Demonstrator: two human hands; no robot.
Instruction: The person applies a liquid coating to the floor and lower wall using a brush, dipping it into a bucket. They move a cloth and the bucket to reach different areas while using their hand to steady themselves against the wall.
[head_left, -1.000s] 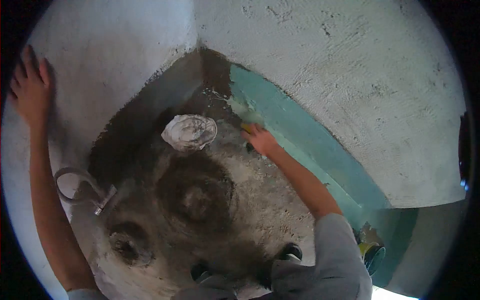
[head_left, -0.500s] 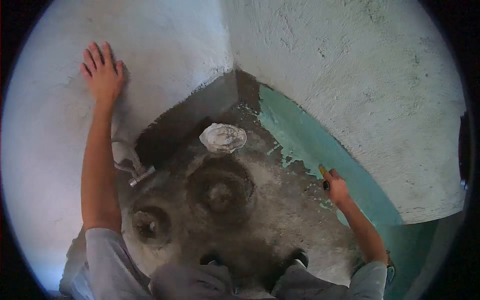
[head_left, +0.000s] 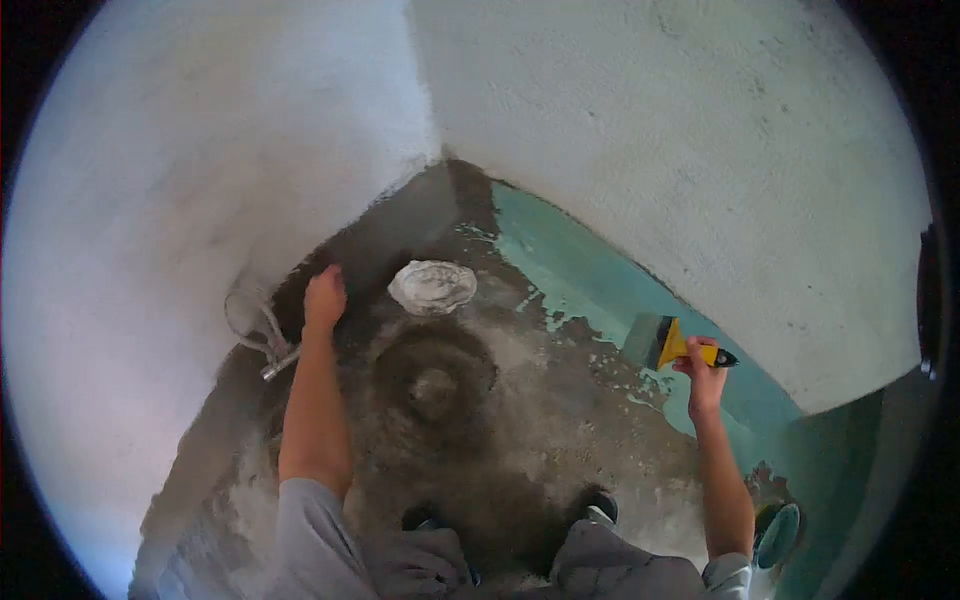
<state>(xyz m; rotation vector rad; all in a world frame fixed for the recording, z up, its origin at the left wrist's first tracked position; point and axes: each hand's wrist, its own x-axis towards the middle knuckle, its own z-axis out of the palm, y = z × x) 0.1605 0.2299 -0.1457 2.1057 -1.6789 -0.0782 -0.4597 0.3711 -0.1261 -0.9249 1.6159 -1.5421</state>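
Observation:
In my right hand point(head_left: 704, 378) is a wide flat brush point(head_left: 675, 343) with a yellow handle, black at its end, and a dark band above the bristles. Its bristles point left, over the lower edge of the green coating point(head_left: 560, 260) that covers the foot of the right wall and reaches onto the floor. My left hand point(head_left: 325, 297), with fingers curled in and nothing showing in them, is in front of the dark strip at the foot of the left wall. A pipe fitting with a looped hose point(head_left: 262, 335) is just to its left.
A white lumpy mound point(head_left: 433, 287) sits on the floor near the corner. Nearer to me is a round dark hollow point(head_left: 434, 383). A green-smeared container point(head_left: 776, 535) stands at lower right, beside my right forearm. My shoes point(head_left: 600, 507) are at the bottom.
My left hand has come off the left wall, moving down and right, its spread fingers now curled. My right hand has turned the brush, so its whole width shows. The view has shifted slightly.

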